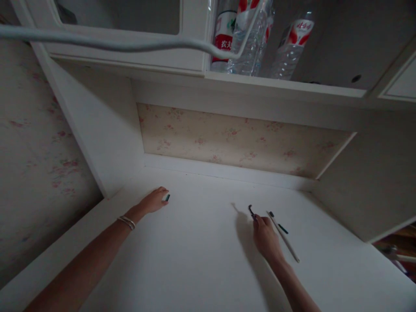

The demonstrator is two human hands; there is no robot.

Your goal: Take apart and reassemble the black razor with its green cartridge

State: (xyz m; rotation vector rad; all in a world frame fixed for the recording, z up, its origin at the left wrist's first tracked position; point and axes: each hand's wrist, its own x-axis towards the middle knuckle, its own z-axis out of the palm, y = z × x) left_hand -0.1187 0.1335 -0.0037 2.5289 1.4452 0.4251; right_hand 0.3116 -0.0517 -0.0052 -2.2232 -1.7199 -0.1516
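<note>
My left hand [154,200] rests on the white desk top [201,242] at the left, fingers curled over a small dark green piece [167,197] that peeks out at the fingertips. A thin bracelet [127,222] circles that wrist. My right hand [265,238] is at the right, fingers pinched on a small dark hooked object [251,211] that sticks up from the fingertips. Just right of this hand a long white stick-like tool [285,238] with a dark tip lies on the desk, and a short dark green piece [283,229] lies beside it.
A white hutch shelf [286,86] overhangs the desk with clear plastic bottles [250,39] with red labels standing on it. A grey bar [97,41] crosses the top. Floral wallpaper [234,141] backs the recess; white side panels [107,134] close it left and right.
</note>
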